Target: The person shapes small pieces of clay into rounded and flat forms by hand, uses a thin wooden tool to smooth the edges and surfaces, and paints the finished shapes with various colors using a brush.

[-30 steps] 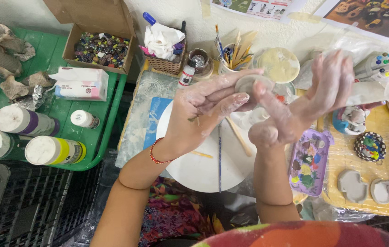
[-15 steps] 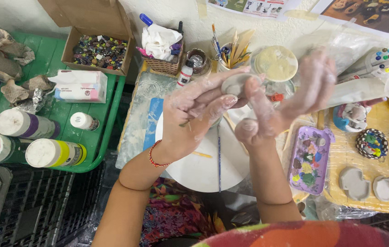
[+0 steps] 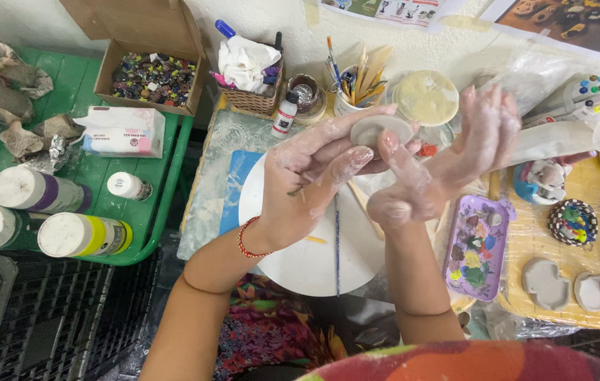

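Observation:
My left hand (image 3: 314, 176), smeared with pale clay, holds a small flat grey clay disc (image 3: 377, 129) on its fingertips above a round white turntable board (image 3: 300, 261). My right hand (image 3: 448, 159), also coated in clay, is raised with fingers spread, and its thumb presses on the disc's edge. A red bracelet circles my left wrist. Thin wooden and blue tools lie on the board under my hands.
A purple paint palette (image 3: 480, 247) lies right of the board, with grey clay shapes (image 3: 547, 282) on yellow cloth. At the back stand a cup of brushes (image 3: 356, 81), a small bottle (image 3: 286, 113) and a basket of rags (image 3: 247, 67). Left, a green tray (image 3: 137, 233) holds paint bottles and a tissue box.
Both hands drifted slightly left and down in the view while working the disc. My right thumb now presses its edge and my right fingers stay spread.

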